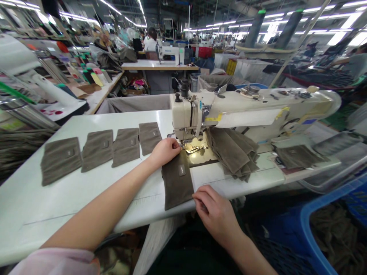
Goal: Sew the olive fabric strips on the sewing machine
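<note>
Viewing from head cam: cloth piece (173,187) lies flat at the table's (94,202) near edge, label up, long axis roughly 12-to-6, tipped slightly toward 11-to-5. Left hand (165,152) sits over its top end, so cloth runs off at about 5 o'clock from it. Fingers bunched by the needle area; pinching or just pressing, can't tell. Right hand (216,210) has thumb and finger pinched on the lower right corner, rest curled; cloth is at 10 o'clock from it. Sewing machine (182,110) head is at 12 from the cloth. Left is nearer the needle, right well below. Cloth pile (232,151) at 2 o'clock from the cloth.
</note>
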Available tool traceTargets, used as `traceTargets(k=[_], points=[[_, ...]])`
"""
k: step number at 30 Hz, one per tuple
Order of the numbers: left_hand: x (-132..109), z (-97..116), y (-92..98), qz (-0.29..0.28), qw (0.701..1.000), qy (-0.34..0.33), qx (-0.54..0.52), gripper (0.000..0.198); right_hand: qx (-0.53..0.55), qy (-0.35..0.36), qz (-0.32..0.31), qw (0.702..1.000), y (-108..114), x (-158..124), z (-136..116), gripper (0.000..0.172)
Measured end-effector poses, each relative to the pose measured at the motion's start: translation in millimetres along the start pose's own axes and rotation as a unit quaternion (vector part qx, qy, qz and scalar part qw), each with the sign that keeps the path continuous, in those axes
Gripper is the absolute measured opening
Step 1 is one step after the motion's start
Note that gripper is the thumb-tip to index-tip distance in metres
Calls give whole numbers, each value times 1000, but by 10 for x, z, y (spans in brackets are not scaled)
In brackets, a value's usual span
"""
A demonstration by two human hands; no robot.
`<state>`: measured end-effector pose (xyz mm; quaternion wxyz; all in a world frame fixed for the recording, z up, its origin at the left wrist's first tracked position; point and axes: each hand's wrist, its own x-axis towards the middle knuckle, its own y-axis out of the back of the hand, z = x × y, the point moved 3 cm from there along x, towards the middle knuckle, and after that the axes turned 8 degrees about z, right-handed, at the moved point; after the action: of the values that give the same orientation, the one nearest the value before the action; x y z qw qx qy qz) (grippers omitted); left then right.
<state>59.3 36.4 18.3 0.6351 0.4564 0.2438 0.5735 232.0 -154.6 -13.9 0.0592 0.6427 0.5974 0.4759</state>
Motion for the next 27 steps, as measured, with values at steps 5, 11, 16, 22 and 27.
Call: traceTargets(k=[5,11,16,22,27], points=[[8,-18,-3,-3,1000,12,-1,16,1,-4,-8,1000,-16,24,3,19],[5,-6,4,-1,1000,13,-11,16,3,-5,-13,1000,-11,31,-12,19],[14,-28,-14,5,1000,14,-14,16,4,-5,-10,1000,-16,30,-4,20],[30,-26,-10,1,1000,20,-2,14,-3,-8,-24,1000,-9,63,-12,19],[74,-21,6,-11,1000,29,-1,16,-14,-4,-34,999,-1,138,-22,19]])
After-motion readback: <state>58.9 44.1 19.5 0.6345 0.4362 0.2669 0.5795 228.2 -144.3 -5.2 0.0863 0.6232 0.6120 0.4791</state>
